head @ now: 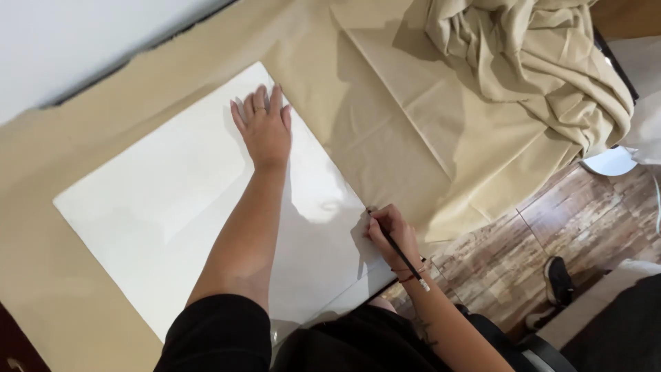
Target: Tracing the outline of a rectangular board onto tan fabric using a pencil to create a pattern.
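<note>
A: White sheet (pixel 158 207) is lying flat on the beige cloth (pixel 385 138) that is covering the surface, its long edge running toward the near right edge. What is holding it?

B: Left hand (pixel 265 127) is pressing down near the sheet's far corner, fingers together and flat, clamped on nothing. Right hand (pixel 389 231) is working at the sheet's right edge, fingers closed around a thin dark pencil (pixel 403 258), tip touching the cloth just beside the sheet.

A: Risks?

B: Judged from this position: the sheet is being pinned at one corner only, so it could be pivoting under pencil pressure and skewing the traced line. The cloth is lying loose, with creases, and a bunched heap (pixel 523 62) is sitting at the far right corner; its weight may be dragging the cloth sideways. The near right part of the cloth is hanging over the surface edge above the wood-pattern floor (pixel 592 220).

A: Packages, labels, signs?

B: None are showing. A pale curved object (pixel 609 162) is lying beyond the heap; its kind cannot be determined.
</note>
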